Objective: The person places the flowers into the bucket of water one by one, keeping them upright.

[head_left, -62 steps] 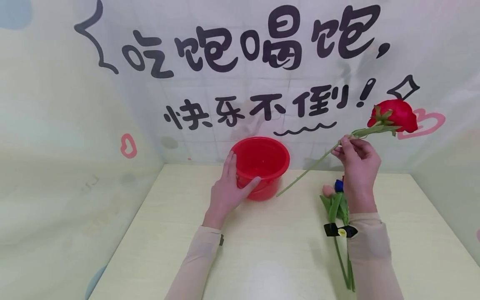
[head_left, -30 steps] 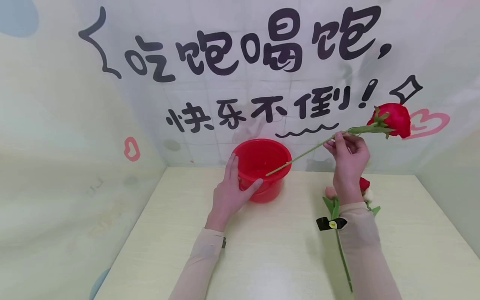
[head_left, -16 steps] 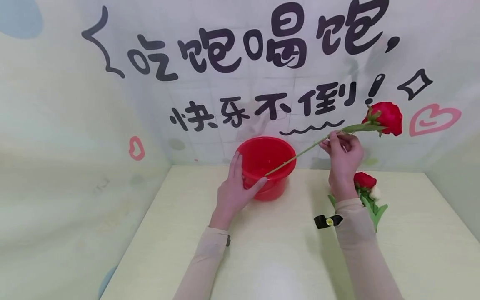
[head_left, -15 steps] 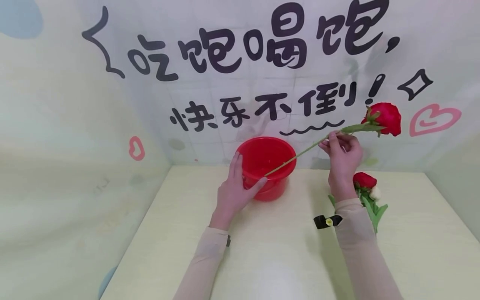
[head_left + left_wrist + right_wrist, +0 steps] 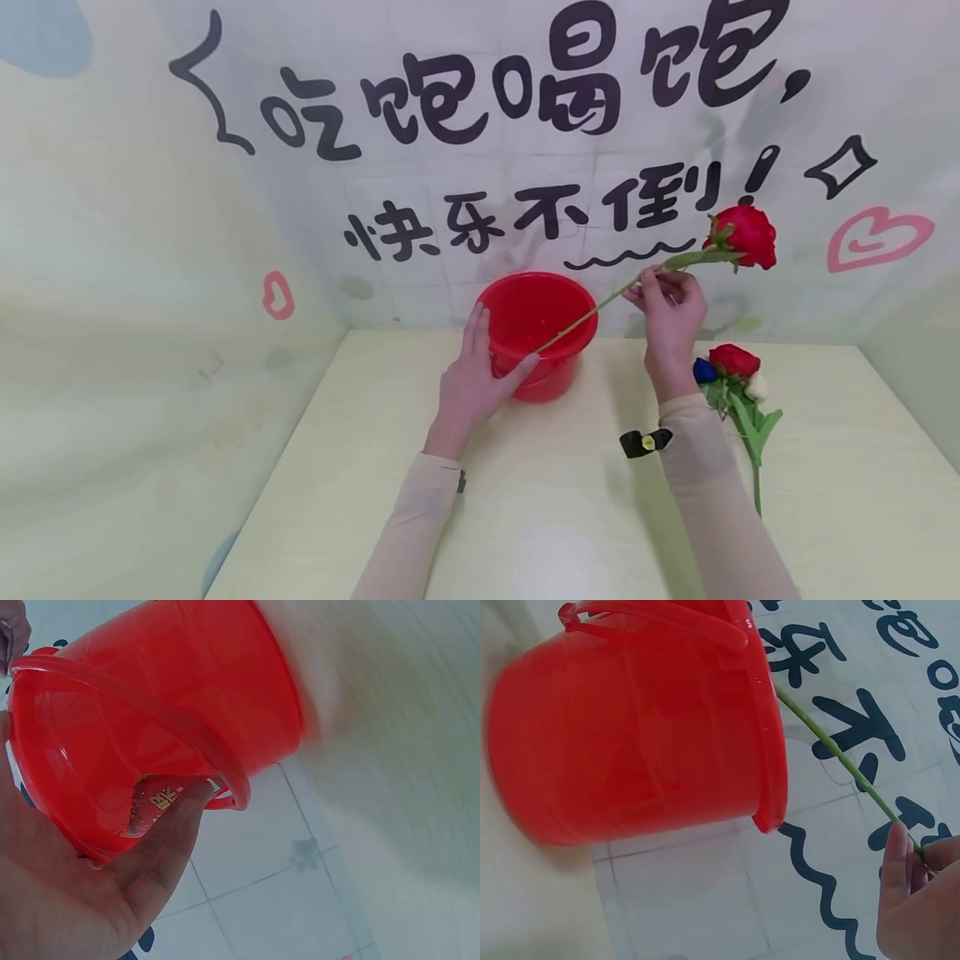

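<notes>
Sliding leftward since the earlier frames, the right hand is bringing the red rose over toward the bucket, and its green stem, whose lower end was hanging outside at first, is now reaching across the rim and into the mouth. That looks like the way in being found, with the job only partly done: the bloom is leaning well out beyond the hand, on the side away from the bucket, and the stem is slanting rather than standing. Whether its tip is touching the inner wall, I can't tell; it is disappearing close by the left thumb.

Now the grip! Right thumb and fingers are pinching the stem just below the leaf, leaving no gap I can see around it. Over to that pinch's left and lower, the red bucket is standing upright, and the left hand is steadying it, fingers lying fairly straight along the rim's far side from the pinch, thumb spreading across the front, cupping more than clenching. Down by the right wrist, a blue flower, another red flower and a white flower are lying on the table, untouched by any fingers.
</notes>
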### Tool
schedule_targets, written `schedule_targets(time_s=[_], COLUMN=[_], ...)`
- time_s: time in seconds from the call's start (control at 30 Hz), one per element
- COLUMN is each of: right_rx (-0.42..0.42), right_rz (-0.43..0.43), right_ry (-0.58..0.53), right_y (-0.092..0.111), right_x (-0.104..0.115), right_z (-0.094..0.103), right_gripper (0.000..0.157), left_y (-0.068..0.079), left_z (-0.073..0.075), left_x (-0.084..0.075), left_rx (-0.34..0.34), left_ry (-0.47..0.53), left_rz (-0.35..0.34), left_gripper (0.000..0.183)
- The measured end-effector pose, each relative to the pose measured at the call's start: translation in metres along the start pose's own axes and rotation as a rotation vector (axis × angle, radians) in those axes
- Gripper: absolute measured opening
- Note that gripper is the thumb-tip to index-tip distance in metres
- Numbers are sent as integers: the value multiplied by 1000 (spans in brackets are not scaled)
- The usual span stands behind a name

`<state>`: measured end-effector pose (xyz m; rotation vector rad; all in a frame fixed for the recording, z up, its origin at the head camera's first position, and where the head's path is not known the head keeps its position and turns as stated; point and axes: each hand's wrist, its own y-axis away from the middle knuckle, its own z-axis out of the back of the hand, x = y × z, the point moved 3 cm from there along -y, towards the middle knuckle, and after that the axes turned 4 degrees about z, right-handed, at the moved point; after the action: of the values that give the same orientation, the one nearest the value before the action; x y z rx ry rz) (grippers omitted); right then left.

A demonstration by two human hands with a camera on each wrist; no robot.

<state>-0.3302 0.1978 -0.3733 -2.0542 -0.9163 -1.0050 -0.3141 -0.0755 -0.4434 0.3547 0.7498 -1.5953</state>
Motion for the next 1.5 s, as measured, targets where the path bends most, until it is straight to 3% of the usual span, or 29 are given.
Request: schedule_targets(time_s=[0.97,1.5], right_rx=[67,135], right_rz=[-100,-180], right_ry=[140,199], right_y=[9,10], right_x=[-31,-40], right_z=[-8,-6], right_gripper=[20,24], left_y=[1,0], left_z=[0,-1], left_x=[-2,-3], left_rx=[42,25], left_ry=[42,47], left_rz=[50,24], left_gripper=[118,117])
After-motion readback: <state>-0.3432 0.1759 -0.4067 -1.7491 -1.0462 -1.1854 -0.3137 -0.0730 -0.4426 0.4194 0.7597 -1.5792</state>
